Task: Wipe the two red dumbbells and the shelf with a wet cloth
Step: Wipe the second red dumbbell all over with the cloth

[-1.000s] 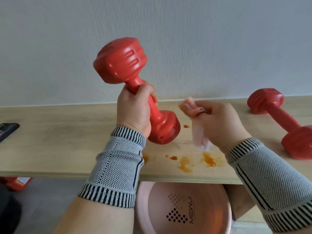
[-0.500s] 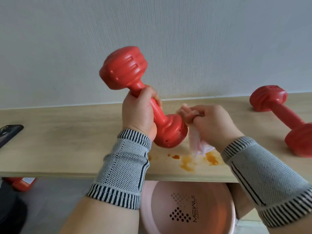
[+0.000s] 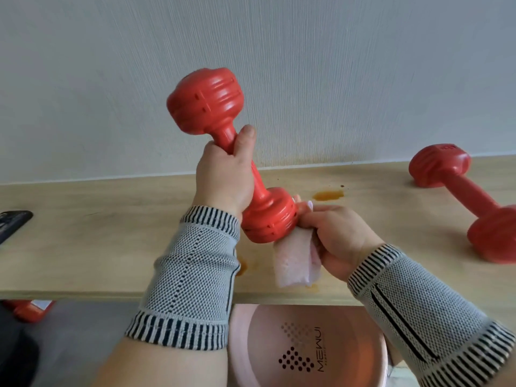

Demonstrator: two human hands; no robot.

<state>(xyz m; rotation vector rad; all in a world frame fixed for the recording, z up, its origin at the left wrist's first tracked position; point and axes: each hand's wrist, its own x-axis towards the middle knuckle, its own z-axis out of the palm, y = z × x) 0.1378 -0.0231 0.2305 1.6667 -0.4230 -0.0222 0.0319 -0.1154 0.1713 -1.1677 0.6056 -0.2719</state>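
My left hand (image 3: pixel 223 174) grips the handle of a red dumbbell (image 3: pixel 206 101), held tilted above the wooden shelf (image 3: pixel 83 247). Its lower head (image 3: pixel 268 219) presses against a pale pink cloth (image 3: pixel 296 258) that my right hand (image 3: pixel 335 236) holds bunched up. A second red dumbbell (image 3: pixel 469 202) lies on the shelf at the far right. Orange stains mark the shelf: one (image 3: pixel 328 195) behind my right hand, another (image 3: pixel 242 268) near the front edge by my left wrist.
A dark phone (image 3: pixel 12 223) lies at the shelf's left edge. Below the shelf sits a pink basin (image 3: pixel 307 344) with a dotted logo. A red object (image 3: pixel 28 310) lies on the floor at the lower left. A white wall rises behind the shelf.
My right hand brought the cloth in from the right and pressed it against the dumbbell's lower head. The view shifted, uncovering an orange stain farther back on the shelf.
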